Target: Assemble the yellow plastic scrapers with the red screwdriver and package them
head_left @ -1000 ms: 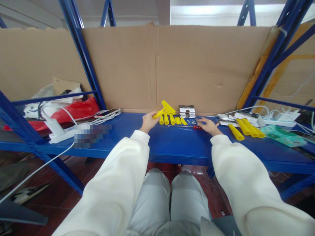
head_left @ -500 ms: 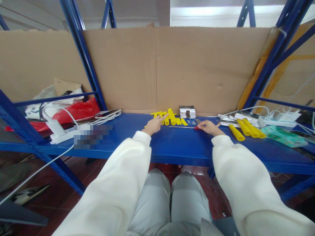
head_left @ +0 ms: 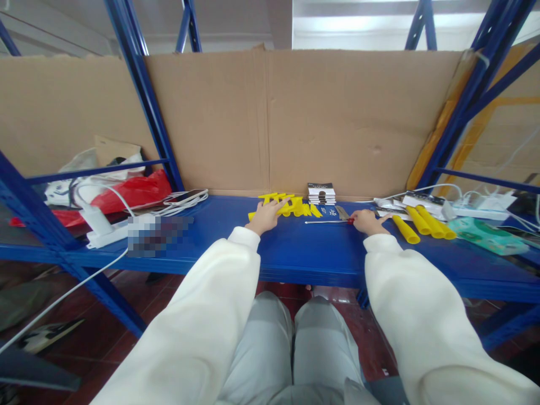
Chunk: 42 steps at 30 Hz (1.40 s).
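Observation:
My left hand lies over the left part of a group of small yellow plastic pieces, fingers stretched out; it hides some of them. On the right, the fingers of my right hand are closed at the red handle of a screwdriver. Its thin metal shaft points left along the blue shelf. Just behind the handle lies a flat grey metal piece, too small to name. A stack of small black-and-white boxes stands behind the yellow pieces.
Several yellow tubes lie to the right, beside a green packet and white cables. At left are a white power strip, coiled cable with a phone, and a red bag. A cardboard sheet walls the back of the shelf.
My right hand has shifted right, and the screwdriver has moved right with it. The yellow tube that tilted up beside my left hand now lies lower among the other pieces.

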Available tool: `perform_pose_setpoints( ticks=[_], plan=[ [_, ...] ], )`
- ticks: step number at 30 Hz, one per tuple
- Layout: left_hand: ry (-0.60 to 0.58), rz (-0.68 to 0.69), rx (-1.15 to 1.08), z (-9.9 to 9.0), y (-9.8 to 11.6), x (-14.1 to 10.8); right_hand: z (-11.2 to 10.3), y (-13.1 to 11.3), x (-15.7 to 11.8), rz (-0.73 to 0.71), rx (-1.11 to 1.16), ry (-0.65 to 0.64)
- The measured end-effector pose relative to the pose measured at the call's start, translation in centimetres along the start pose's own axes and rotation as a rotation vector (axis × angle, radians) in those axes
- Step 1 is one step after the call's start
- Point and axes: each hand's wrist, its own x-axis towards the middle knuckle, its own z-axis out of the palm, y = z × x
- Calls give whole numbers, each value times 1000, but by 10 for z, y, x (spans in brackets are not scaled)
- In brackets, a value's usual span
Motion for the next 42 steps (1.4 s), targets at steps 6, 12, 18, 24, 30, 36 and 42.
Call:
perform_pose_setpoints(
  ticks=[6, 12, 18, 24, 30, 36, 42],
  plan=[
    [30, -20, -32, 0, -1, 0, -5, -3, -2, 22, 25, -40],
    [152, -47, -82, -2, -1, 3, -2, 0, 1, 25, 49, -27],
    [59, -177, -60, -2, 1, 0, -4, -2, -1, 34, 61, -30],
    [-7, -199, -92, 1, 5, -1, -9, -7, -6, 52, 68, -41],
    [-29, -158, -72, 1, 8, -1, -6, -5, -3, 40, 83, -27],
    [-4, -141, -31, -2, 10, 0, -2, -2, 1, 47, 108, 2],
    [52, -139, -75, -6, 20, 6, 1, -1, 3, 74, 158, 43]
  ],
)
